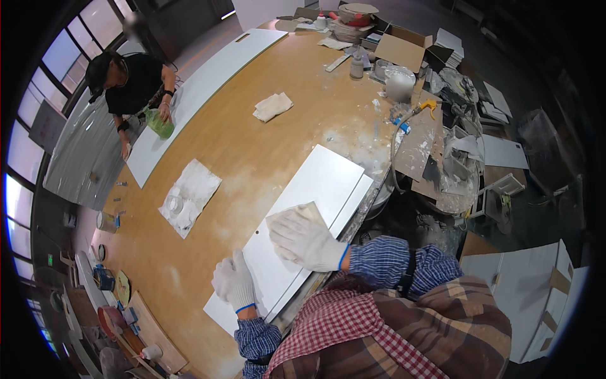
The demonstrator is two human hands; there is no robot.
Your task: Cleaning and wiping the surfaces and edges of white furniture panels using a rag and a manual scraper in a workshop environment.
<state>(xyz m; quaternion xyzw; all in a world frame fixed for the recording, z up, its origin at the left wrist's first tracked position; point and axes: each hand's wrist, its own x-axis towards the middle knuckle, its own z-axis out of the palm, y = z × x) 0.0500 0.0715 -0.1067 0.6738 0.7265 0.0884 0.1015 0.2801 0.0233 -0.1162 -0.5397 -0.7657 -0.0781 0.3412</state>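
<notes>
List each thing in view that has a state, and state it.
Left hand: gloved, over the near panel's edge
Right hand: gloved, flat on a cloth
Pressed cloth: spread
Near white panel: lying flat
Far white panel: lying flat
Loose cloth: folded
White sheet: spread, creased
Cardboard box: open

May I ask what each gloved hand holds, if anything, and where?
Right hand: a cloth, pressed down across its middle. Left hand: at the panel's edge, grip unclear.
</notes>
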